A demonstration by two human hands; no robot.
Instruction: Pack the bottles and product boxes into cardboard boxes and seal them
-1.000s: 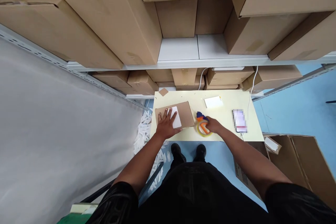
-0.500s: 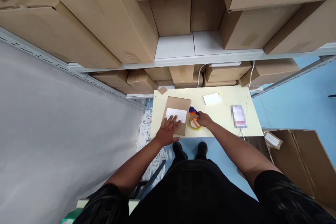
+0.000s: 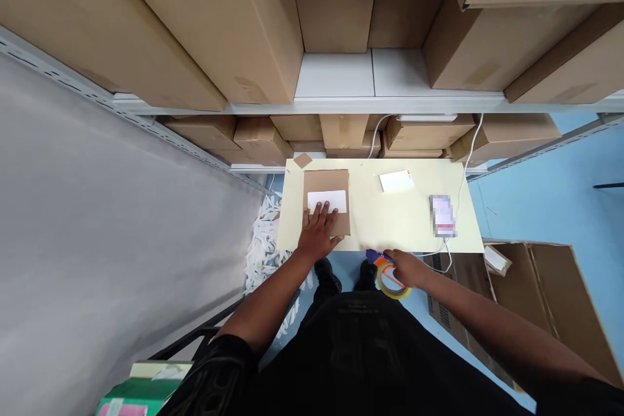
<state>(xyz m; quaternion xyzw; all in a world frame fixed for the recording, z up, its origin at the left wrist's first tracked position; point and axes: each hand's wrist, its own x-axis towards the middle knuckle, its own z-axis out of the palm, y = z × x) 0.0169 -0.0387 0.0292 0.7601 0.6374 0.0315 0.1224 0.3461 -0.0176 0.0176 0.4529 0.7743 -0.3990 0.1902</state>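
Note:
A flat brown cardboard parcel [image 3: 326,182] with a white label [image 3: 327,199] lies upright on the left half of the pale yellow table [image 3: 380,218]. My left hand [image 3: 319,233] lies flat on its near end, fingers spread over the label's lower edge. My right hand [image 3: 408,268] grips an orange and blue tape dispenser [image 3: 386,271] with a roll of clear tape, held off the table, just past its near edge and above the blue floor.
A white card [image 3: 396,180] and a small device [image 3: 443,215] with a white cable lie on the table's right side. Shelves of cardboard boxes [image 3: 234,19] rise behind. An open carton [image 3: 546,299] stands at the right. White paper strips [image 3: 260,244] litter the floor at the left.
The parcel has been turned from lying crosswise to standing lengthwise. My right hand has pulled the tape dispenser back from beside the parcel to past the table's near edge.

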